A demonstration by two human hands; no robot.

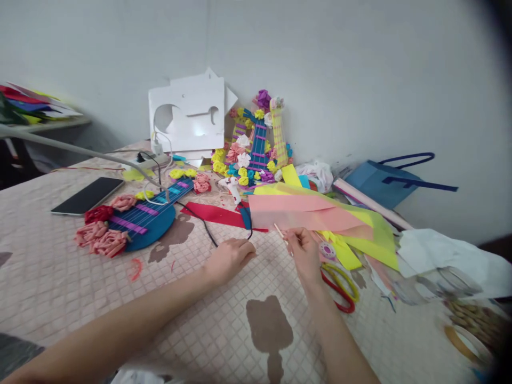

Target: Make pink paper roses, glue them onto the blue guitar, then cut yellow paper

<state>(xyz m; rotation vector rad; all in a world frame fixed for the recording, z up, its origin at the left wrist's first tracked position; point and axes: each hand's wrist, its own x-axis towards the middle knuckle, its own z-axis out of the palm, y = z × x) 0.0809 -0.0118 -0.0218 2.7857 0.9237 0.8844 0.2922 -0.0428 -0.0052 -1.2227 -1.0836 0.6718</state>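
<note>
My right hand pinches a thin pale stick between thumb and fingertips, at the front edge of the pink crepe paper. My left hand rests palm down on the table with loosely bent fingers, and nothing shows in it. Just beyond it, a black cord runs past a white glue gun with a blue part near the cord. Red-and-yellow-handled scissors and a small purple-and-white roll lie beside my right hand.
A blue paper guitar with paper flowers lies left, near a dark tablet. More flowered guitars and white cut-out boards lean on the wall. Yellow paper, a blue bag and a tape roll are right.
</note>
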